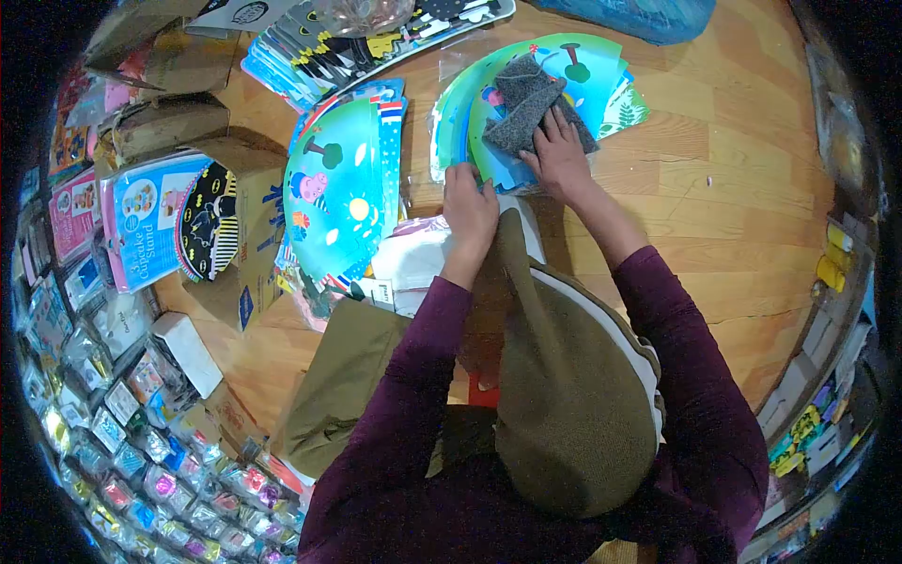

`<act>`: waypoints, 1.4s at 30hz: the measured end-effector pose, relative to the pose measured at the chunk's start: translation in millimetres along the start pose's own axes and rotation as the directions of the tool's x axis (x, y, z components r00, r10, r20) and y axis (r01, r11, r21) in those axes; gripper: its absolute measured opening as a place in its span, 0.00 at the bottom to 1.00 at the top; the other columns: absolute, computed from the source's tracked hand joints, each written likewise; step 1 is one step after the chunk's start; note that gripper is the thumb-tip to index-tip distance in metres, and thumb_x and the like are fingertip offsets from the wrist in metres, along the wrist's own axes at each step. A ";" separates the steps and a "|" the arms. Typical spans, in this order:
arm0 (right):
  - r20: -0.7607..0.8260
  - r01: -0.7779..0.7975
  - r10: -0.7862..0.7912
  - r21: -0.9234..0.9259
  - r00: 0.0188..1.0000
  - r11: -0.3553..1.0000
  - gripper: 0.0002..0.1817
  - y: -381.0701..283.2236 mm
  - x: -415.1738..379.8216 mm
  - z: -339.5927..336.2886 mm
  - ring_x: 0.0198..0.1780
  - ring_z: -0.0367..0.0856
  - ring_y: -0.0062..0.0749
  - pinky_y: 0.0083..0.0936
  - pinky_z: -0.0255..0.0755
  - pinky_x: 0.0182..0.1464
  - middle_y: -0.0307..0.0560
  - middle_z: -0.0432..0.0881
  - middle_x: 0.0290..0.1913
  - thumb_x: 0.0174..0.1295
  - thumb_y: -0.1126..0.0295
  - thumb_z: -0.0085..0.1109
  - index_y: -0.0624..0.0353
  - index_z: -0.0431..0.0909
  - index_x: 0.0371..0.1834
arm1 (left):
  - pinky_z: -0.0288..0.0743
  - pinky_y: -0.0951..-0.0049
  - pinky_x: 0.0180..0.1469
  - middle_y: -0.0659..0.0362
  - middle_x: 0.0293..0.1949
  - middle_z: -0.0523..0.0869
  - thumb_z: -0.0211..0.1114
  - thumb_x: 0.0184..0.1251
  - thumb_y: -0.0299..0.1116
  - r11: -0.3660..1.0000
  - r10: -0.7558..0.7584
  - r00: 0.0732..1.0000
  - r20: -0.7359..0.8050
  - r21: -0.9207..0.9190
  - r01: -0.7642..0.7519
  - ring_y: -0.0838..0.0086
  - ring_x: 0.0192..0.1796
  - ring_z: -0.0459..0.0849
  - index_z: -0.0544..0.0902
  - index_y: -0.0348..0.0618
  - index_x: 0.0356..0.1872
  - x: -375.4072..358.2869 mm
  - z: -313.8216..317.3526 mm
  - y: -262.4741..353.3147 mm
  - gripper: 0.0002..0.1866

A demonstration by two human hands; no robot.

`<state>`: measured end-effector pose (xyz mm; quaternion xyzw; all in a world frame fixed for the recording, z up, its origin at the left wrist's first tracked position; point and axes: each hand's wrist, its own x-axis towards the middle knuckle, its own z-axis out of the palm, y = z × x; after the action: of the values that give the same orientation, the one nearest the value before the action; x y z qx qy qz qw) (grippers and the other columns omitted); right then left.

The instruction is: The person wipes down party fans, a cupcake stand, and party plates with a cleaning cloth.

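Observation:
My right hand [561, 160] lies with its fingers stretched out on a folded dark grey cloth [526, 108]. The cloth rests on a fanned stack of printed cards [601, 66], green and blue with a tree picture. At the lower corner of that stack, my left hand [470, 211] has its fingers curled closed around the cards' edge; its fingertips are partly hidden. Left of my hands, a second fanned stack of similar cards [343, 188] shows a cartoon pig, a tree and a sun.
Another fan of black, yellow and blue cards [357, 56] lies at the top. Cupcake stand packs [146, 226] lean by open cardboard boxes [254, 226] at left. Many small plastic-wrapped packets [160, 484] line the lower left. A blue plastic bag [648, 19] sits on the wooden floor [723, 226].

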<state>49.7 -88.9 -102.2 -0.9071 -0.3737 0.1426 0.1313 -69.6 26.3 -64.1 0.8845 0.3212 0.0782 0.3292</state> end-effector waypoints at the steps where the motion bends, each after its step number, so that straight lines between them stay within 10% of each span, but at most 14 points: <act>1: 0.001 -0.002 0.002 -0.001 1.000 1.000 0.28 0.6 -0.2 1.8 0.67 0.44 0.52 0.45 0.46 0.63 0.63 0.52 0.63 0.57 0.55 0.47 0.65 0.62 0.54 | 0.67 0.62 0.37 0.48 0.33 0.72 0.59 0.47 0.23 0.999 -0.009 1.000 0.014 -0.046 0.010 0.54 0.36 0.74 0.69 0.35 0.32 0.1 1.2 1.4 0.10; 6: -0.110 0.019 -0.010 0.074 0.994 0.997 0.27 -0.6 0.3 1.1 0.66 0.47 0.53 0.48 0.47 0.62 0.63 0.55 0.62 0.56 0.55 0.49 0.66 0.64 0.52 | 0.70 0.64 0.29 0.49 0.31 0.76 0.58 0.49 0.21 0.857 -0.311 0.941 0.132 -0.390 0.338 0.61 0.28 0.78 0.68 0.34 0.31 3.6 28.2 -17.3 0.09; 8: -0.113 0.045 -0.038 0.054 0.993 0.998 0.27 -4.1 -0.4 -0.8 0.66 0.48 0.51 0.48 0.46 0.62 0.61 0.57 0.61 0.55 0.54 0.50 0.66 0.65 0.51 | 0.70 0.66 0.23 0.51 0.26 0.77 0.59 0.49 0.23 0.488 -0.457 0.847 0.274 -0.718 0.496 0.68 0.22 0.78 0.68 0.33 0.32 6.4 30.6 -17.2 0.11; 12: 0.097 0.232 -0.234 0.033 0.967 0.972 0.28 -21.0 -9.0 8.7 0.66 0.50 0.44 0.51 0.41 0.63 0.52 0.59 0.62 0.56 0.49 0.45 0.60 0.67 0.52 | 0.73 0.79 0.26 0.51 0.33 0.79 0.48 0.46 0.13 0.862 -0.298 0.882 0.366 -0.294 0.413 0.76 0.29 0.80 0.71 0.31 0.36 17.3 39.2 -52.4 0.12; 17: 0.035 0.398 -0.401 0.055 0.916 0.916 0.23 -22.3 -2.8 28.5 0.65 0.52 0.40 0.49 0.40 0.64 0.46 0.63 0.60 0.59 0.54 0.42 0.57 0.68 0.52 | 0.73 0.79 0.26 0.52 0.34 0.79 0.48 0.47 0.13 0.812 -0.062 0.984 0.169 -0.564 0.148 0.74 0.28 0.79 0.71 0.31 0.37 16.9 55.1 -69.1 0.14; 19: 0.005 0.335 -0.336 -0.065 0.942 0.940 0.21 -12.8 12.3 20.3 0.65 0.53 0.39 0.48 0.39 0.65 0.45 0.64 0.59 0.58 0.54 0.43 0.56 0.69 0.49 | 0.74 0.76 0.28 0.53 0.34 0.79 0.51 0.52 0.16 0.473 -0.345 0.812 0.471 -0.660 0.584 0.72 0.29 0.79 0.70 0.30 0.38 16.3 26.5 -32.7 0.10; 22: 0.018 0.093 -0.091 -0.184 0.996 0.979 0.21 5.9 48.0 -1.5 0.65 0.52 0.42 0.48 0.40 0.65 0.51 0.66 0.56 0.57 0.56 0.46 0.60 0.71 0.47 | 0.74 0.71 0.27 0.50 0.35 0.77 0.64 0.50 0.32 0.978 0.007 0.948 0.319 -0.201 0.060 0.67 0.33 0.80 0.71 0.32 0.39 11.8 42.2 -68.5 0.18; 24: -0.113 -0.051 0.041 -0.087 0.993 0.995 0.21 30.2 67.5 -10.4 0.65 0.52 0.43 0.48 0.40 0.64 0.52 0.65 0.56 0.58 0.55 0.45 0.60 0.71 0.47 | 0.72 0.62 0.39 0.45 0.37 0.78 0.65 0.48 0.37 0.685 -0.346 0.854 0.389 -0.517 0.513 0.59 0.36 0.79 0.73 0.32 0.39 15.7 55.4 -69.9 0.21; 28: -0.158 -0.234 0.225 -0.040 0.961 0.971 0.24 62.5 75.2 -27.6 0.65 0.51 0.47 0.51 0.45 0.62 0.51 0.61 0.61 0.55 0.55 0.48 0.56 0.68 0.52 | 0.75 0.67 0.21 0.48 0.29 0.80 0.61 0.50 0.25 0.967 -0.140 0.978 0.154 -0.192 0.169 0.67 0.24 0.82 0.73 0.33 0.38 13.8 30.1 -41.0 0.13; 29: -0.168 -0.197 0.189 -0.033 0.967 0.980 0.22 60.3 69.1 -25.0 0.64 0.52 0.49 0.53 0.45 0.61 0.54 0.62 0.59 0.55 0.57 0.48 0.58 0.69 0.49 | 0.75 0.66 0.23 0.47 0.30 0.80 0.60 0.50 0.25 0.782 -0.395 0.867 0.304 -0.384 0.491 0.65 0.26 0.82 0.74 0.33 0.38 19.1 30.3 -33.7 0.12; 32: 0.034 -0.026 0.034 -0.203 0.999 0.979 0.20 34.1 36.0 -13.3 0.63 0.53 0.50 0.52 0.46 0.60 0.57 0.64 0.55 0.53 0.60 0.47 0.61 0.72 0.46 | 0.76 0.64 0.30 0.47 0.31 0.80 0.60 0.50 0.26 0.972 -0.149 0.987 0.059 -0.173 0.157 0.60 0.32 0.82 0.74 0.32 0.38 25.8 50.0 -54.1 0.13; 34: 0.025 0.185 -0.185 -0.274 0.982 0.944 0.19 14.9 5.0 24.6 0.63 0.53 0.50 0.53 0.45 0.60 0.54 0.65 0.55 0.52 0.62 0.47 0.59 0.71 0.46 | 0.74 0.63 0.38 0.45 0.33 0.80 0.59 0.48 0.28 0.683 -0.418 0.824 0.382 -0.466 0.563 0.55 0.38 0.80 0.75 0.34 0.36 18.4 11.7 -17.5 0.13; 37: 0.046 0.311 -0.309 -0.199 0.950 0.929 0.19 -8.7 -26.9 47.1 0.64 0.52 0.48 0.54 0.44 0.61 0.53 0.64 0.56 0.52 0.63 0.47 0.58 0.70 0.47 | 0.72 0.62 0.40 0.44 0.33 0.80 0.59 0.45 0.28 0.947 -0.211 0.968 0.139 -0.216 0.237 0.53 0.39 0.80 0.76 0.35 0.35 18.2 46.1 -56.8 0.14; 42: -0.009 0.343 -0.345 -0.070 0.939 0.937 0.19 4.6 -14.5 36.9 0.66 0.50 0.45 0.56 0.41 0.62 0.51 0.64 0.58 0.53 0.60 0.49 0.57 0.70 0.46 | 0.73 0.64 0.38 0.47 0.31 0.81 0.64 0.43 0.29 0.876 -0.303 0.905 0.299 -0.286 0.388 0.58 0.38 0.81 0.76 0.37 0.34 20.3 55.9 -71.2 0.14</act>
<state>29.7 -97.6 -135.6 -0.8332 -0.5296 0.0951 0.1278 -70.9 50.1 -153.7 0.7451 0.4136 -0.0380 0.5219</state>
